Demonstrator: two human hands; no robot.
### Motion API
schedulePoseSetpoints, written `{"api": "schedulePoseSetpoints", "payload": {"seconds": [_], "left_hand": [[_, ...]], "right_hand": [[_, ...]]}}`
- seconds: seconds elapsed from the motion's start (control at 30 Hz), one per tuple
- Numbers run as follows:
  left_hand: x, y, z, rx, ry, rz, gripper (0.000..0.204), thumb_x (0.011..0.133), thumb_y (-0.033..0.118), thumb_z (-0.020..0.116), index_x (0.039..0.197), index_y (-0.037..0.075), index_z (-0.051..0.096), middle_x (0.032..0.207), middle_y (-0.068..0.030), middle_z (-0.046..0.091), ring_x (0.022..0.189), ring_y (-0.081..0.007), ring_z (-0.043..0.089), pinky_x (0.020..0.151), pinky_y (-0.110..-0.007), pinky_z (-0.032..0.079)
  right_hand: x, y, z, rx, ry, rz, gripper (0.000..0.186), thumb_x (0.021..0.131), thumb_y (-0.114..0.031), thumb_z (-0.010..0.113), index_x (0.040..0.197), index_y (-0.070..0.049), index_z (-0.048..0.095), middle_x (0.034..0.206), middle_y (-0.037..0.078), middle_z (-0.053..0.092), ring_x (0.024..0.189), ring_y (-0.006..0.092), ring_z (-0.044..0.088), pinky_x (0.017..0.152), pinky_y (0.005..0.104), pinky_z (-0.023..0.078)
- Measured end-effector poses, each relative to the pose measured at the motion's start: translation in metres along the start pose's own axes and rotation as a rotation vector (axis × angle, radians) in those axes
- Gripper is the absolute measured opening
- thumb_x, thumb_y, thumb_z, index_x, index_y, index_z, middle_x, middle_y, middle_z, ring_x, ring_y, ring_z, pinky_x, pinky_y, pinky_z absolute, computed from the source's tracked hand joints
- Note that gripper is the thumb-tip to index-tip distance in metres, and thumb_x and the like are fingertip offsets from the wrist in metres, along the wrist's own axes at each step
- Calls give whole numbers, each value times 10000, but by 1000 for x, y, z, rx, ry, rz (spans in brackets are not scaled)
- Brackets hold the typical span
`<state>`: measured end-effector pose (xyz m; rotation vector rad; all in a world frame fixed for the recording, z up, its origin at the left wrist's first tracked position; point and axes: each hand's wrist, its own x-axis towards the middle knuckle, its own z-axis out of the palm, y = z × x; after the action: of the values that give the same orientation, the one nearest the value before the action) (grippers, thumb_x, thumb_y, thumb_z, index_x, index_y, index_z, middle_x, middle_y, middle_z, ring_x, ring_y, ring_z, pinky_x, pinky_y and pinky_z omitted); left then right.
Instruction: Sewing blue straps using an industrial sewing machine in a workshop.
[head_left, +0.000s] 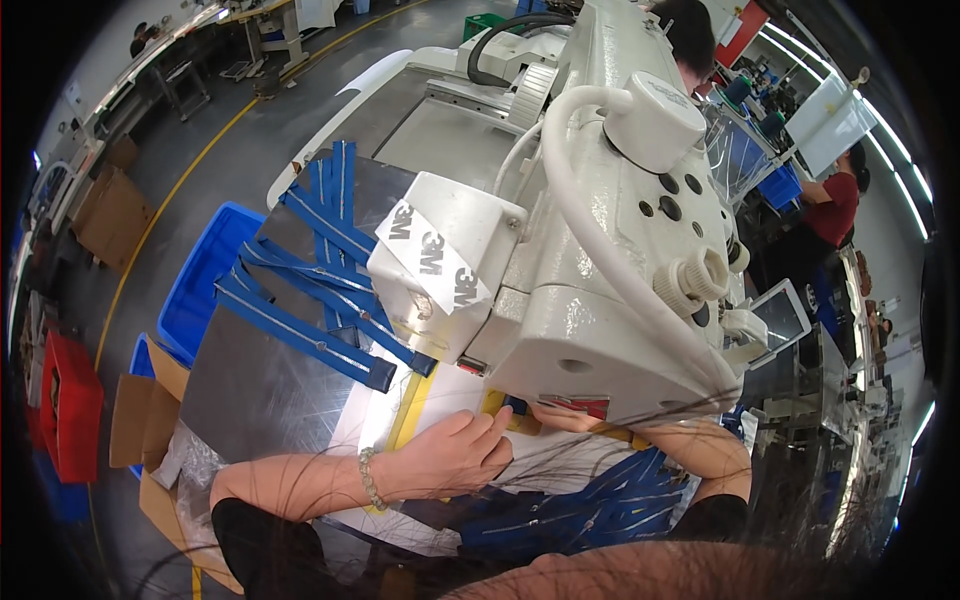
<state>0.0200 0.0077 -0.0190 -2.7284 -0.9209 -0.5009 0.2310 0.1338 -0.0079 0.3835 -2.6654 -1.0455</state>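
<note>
Blue straps (290,325), each with a pale line along its length, lie crossed on the metal worktop (250,385) to the left of your white sewing machine (575,325), while a second heap of blue straps (585,510) spreads close in front of you. Beneath the machine's head, a small bit of dark blue material (516,404) shows between your hands, beside yellow strips (408,415). Your left grip (460,455) is curled, its fingertips just beside that blue bit; whether they pinch it or merely press near it, you cannot tell from this angle. Your right grip (565,417) is partly covered by the machine's head, and its hold cannot be told either. Judging by the look of them, the straps should be light and bendable, unlikely to break but apt to twist, slide over one another and tangle. The dark, squared ends look thicker and probably stiffer, so you would do well to take one flat by its edges near such an end, supporting the slack, with fingertips clear of the machine's hidden underside.
</note>
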Motion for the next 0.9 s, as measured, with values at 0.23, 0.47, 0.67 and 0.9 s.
{"api": "schedulePoseSetpoints", "payload": {"seconds": [0.23,0.47,0.67,0.9], "left_hand": [[2,3,4,-30,1,-33,301,757,267,505,930,21,516,1098,-225,574,769,-169,486,629,-244,356],[6,10,3,-53,-27,-91,333,764,221,476,999,-12,513,1077,-246,571,785,-189,503,664,-254,370],[9,8,4,-66,-43,-116,332,763,207,471,999,-24,514,1037,-240,580,796,-194,517,684,-260,375],[3,0,6,-195,57,-112,313,731,180,527,966,-25,508,1033,-239,576,804,-232,538,724,-285,403]], "right_hand": [[0,-4,-1,11,-8,29,181,762,-88,531,934,-49,571,952,36,570,880,162,596,767,308,518],[1,-6,-2,15,-17,52,210,770,-95,533,970,-48,576,987,42,578,901,168,596,775,311,515],[2,-6,-4,27,-34,88,234,777,-102,536,1001,-47,581,1017,46,585,919,172,597,782,313,512],[-3,-13,-11,76,-162,193,262,786,-109,539,1036,-47,586,1052,52,593,940,178,597,790,316,508]]}}
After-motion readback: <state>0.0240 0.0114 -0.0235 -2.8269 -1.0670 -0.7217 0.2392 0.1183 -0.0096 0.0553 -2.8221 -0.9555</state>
